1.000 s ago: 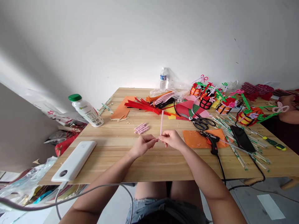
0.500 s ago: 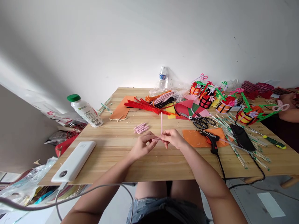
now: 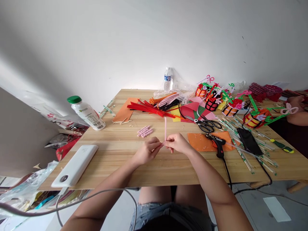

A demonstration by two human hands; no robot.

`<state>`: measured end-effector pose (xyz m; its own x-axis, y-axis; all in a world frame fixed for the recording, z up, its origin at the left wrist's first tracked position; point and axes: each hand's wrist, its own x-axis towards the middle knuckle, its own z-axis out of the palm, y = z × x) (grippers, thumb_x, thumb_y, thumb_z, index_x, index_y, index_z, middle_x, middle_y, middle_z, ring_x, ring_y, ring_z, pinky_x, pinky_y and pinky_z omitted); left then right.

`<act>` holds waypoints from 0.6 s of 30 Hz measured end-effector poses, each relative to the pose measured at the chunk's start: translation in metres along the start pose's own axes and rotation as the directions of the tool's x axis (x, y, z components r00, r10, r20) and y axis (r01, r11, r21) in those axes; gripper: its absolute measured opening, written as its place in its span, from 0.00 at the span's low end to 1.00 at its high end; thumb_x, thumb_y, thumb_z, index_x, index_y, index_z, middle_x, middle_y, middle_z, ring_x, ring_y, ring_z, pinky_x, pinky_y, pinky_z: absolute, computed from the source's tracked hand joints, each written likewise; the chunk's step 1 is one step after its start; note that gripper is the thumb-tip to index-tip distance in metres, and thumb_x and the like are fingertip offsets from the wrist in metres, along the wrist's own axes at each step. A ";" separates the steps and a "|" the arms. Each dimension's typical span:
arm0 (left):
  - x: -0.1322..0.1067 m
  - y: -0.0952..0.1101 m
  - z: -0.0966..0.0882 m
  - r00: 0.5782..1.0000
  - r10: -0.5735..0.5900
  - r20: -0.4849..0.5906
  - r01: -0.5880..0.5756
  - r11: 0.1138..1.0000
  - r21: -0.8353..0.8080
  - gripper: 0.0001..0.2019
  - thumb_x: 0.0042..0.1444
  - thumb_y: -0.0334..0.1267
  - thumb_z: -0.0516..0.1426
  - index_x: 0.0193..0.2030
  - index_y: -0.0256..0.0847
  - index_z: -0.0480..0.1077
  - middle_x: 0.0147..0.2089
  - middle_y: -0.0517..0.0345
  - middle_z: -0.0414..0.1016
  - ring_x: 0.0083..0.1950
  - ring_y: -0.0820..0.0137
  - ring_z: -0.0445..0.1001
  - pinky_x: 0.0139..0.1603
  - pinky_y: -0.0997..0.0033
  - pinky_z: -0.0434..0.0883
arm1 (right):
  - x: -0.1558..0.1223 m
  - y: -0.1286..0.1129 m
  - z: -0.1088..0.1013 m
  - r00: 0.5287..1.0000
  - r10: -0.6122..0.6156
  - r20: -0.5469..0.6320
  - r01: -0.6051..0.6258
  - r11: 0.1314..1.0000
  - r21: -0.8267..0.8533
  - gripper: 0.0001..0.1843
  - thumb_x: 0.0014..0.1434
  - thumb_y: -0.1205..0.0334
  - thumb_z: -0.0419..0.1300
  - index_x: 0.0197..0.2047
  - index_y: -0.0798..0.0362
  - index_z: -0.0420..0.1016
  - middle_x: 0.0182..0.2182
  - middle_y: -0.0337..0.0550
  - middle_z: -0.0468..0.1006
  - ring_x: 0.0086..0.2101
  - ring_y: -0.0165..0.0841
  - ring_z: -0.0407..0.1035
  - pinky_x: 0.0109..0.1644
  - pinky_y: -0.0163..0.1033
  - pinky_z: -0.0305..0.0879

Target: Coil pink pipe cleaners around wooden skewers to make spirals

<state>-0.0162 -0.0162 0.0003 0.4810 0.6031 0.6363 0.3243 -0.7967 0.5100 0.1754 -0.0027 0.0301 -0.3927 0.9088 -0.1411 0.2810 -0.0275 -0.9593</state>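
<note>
A pale pink pipe cleaner (image 3: 165,129) stands upright between my hands over the middle of the table. My right hand (image 3: 177,142) pinches it near its lower end. My left hand (image 3: 148,150) is closed beside it, thumb and forefinger meeting the right fingertips on the lower part of the pipe cleaner, which they mostly cover. Just beyond my left hand lie several pink coiled pipe-cleaner pieces (image 3: 144,131), side by side on the wood.
Red pipe cleaners (image 3: 146,109), scissors (image 3: 208,125) and coloured sheets lie farther back. To the right are a glue gun (image 3: 218,144), a phone (image 3: 249,141), glue sticks and flower baskets (image 3: 255,118). A power bank (image 3: 74,165) and white bottle (image 3: 86,114) stand left. Another person's arm (image 3: 298,110) shows far right.
My left fingers have closed in over the pink coiled part that showed between the hands before. My right hand keeps its pinch, the pipe cleaner still upright. The view has shifted slightly.
</note>
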 end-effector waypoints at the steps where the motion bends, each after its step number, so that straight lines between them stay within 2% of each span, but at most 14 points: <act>1: -0.001 -0.001 0.000 0.998 0.055 0.012 -0.055 0.998 0.039 0.10 0.62 0.32 0.52 0.39 0.35 0.75 0.33 0.51 0.69 0.32 0.72 0.68 0.32 0.73 0.67 | 0.000 0.000 -0.001 0.999 0.041 0.036 -0.043 0.998 0.046 0.19 0.46 0.51 0.68 0.20 0.57 0.70 0.17 0.36 0.72 0.14 0.23 0.62 0.16 0.29 0.58; 4: -0.005 -0.005 0.002 0.984 0.177 0.035 -0.180 0.975 0.133 0.10 0.62 0.30 0.51 0.43 0.35 0.73 0.33 0.50 0.70 0.33 0.71 0.68 0.33 0.71 0.68 | 0.002 0.000 -0.004 0.981 0.131 0.145 -0.156 0.972 0.173 0.20 0.44 0.50 0.70 0.21 0.58 0.71 0.18 0.37 0.73 0.13 0.22 0.61 0.14 0.29 0.58; 6: -0.006 -0.006 0.003 0.980 0.196 0.035 -0.199 0.969 0.147 0.10 0.62 0.30 0.51 0.44 0.36 0.73 0.33 0.51 0.70 0.34 0.71 0.69 0.34 0.70 0.69 | 0.004 0.002 -0.006 0.969 0.154 0.196 -0.196 0.956 0.219 0.20 0.42 0.50 0.71 0.22 0.59 0.72 0.18 0.37 0.72 0.13 0.22 0.61 0.13 0.29 0.59; 8: -0.005 -0.004 0.004 0.990 0.140 0.000 -0.139 0.986 0.089 0.10 0.62 0.32 0.52 0.43 0.36 0.74 0.34 0.51 0.71 0.34 0.71 0.69 0.35 0.70 0.69 | 0.005 0.004 -0.006 0.970 0.152 0.191 -0.195 0.952 0.236 0.21 0.40 0.49 0.71 0.22 0.59 0.72 0.17 0.37 0.73 0.13 0.22 0.61 0.13 0.29 0.59; 11: -0.001 0.000 0.004 0.993 -0.114 -0.044 0.108 0.986 -0.125 0.10 0.61 0.38 0.54 0.38 0.36 0.75 0.33 0.51 0.71 0.33 0.72 0.69 0.33 0.72 0.69 | 0.006 0.005 -0.003 0.989 0.102 0.106 -0.126 0.960 0.249 0.22 0.40 0.49 0.71 0.21 0.58 0.70 0.16 0.36 0.71 0.13 0.22 0.61 0.14 0.29 0.59; 12: 0.001 0.002 0.003 0.972 -0.234 -0.009 0.227 0.949 -0.217 0.12 0.61 0.41 0.54 0.36 0.35 0.75 0.32 0.51 0.71 0.32 0.73 0.69 0.32 0.72 0.68 | 0.006 0.005 -0.001 0.995 0.076 0.072 -0.091 0.965 0.245 0.21 0.41 0.48 0.70 0.21 0.58 0.70 0.16 0.35 0.70 0.13 0.22 0.60 0.14 0.29 0.59; 13: 0.002 0.003 0.002 0.935 -0.351 0.055 0.350 0.883 -0.313 0.15 0.61 0.45 0.54 0.35 0.34 0.74 0.29 0.53 0.70 0.29 0.74 0.68 0.30 0.73 0.67 | 0.006 0.004 0.001 0.998 0.050 0.041 -0.058 0.971 0.231 0.21 0.43 0.48 0.70 0.20 0.58 0.69 0.16 0.34 0.69 0.13 0.22 0.60 0.14 0.29 0.59; 15: 0.004 0.003 0.000 0.818 -0.527 0.230 0.569 0.686 -0.453 0.20 0.58 0.52 0.55 0.33 0.32 0.73 0.24 0.57 0.68 0.24 0.75 0.65 0.25 0.74 0.65 | 0.004 0.003 0.004 1.000 0.010 -0.007 -0.009 0.985 0.173 0.21 0.45 0.48 0.68 0.20 0.57 0.69 0.16 0.34 0.69 0.13 0.22 0.60 0.15 0.29 0.58; 17: 0.005 0.001 -0.001 0.717 -0.602 0.352 0.687 0.523 -0.504 0.22 0.53 0.55 0.57 0.31 0.32 0.72 0.21 0.60 0.66 0.21 0.76 0.63 0.22 0.75 0.62 | 0.003 0.003 0.005 0.999 -0.013 -0.031 0.016 0.995 0.098 0.20 0.46 0.49 0.68 0.21 0.57 0.69 0.17 0.35 0.70 0.14 0.22 0.61 0.16 0.29 0.59; 18: 0.005 0.000 -0.002 0.691 -0.618 0.375 0.712 0.492 -0.501 0.22 0.51 0.55 0.59 0.29 0.32 0.72 0.20 0.61 0.65 0.21 0.77 0.62 0.21 0.76 0.60 | 0.003 0.003 0.004 0.999 -0.020 -0.030 0.022 0.998 0.060 0.19 0.47 0.49 0.68 0.21 0.57 0.70 0.17 0.35 0.71 0.15 0.22 0.61 0.17 0.28 0.59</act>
<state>-0.0151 -0.0128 0.0042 0.4369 0.8947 -0.0925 0.0939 0.0569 0.9940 0.1717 -0.0021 0.0257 -0.3715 0.9214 -0.1140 0.2189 -0.0324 -0.9752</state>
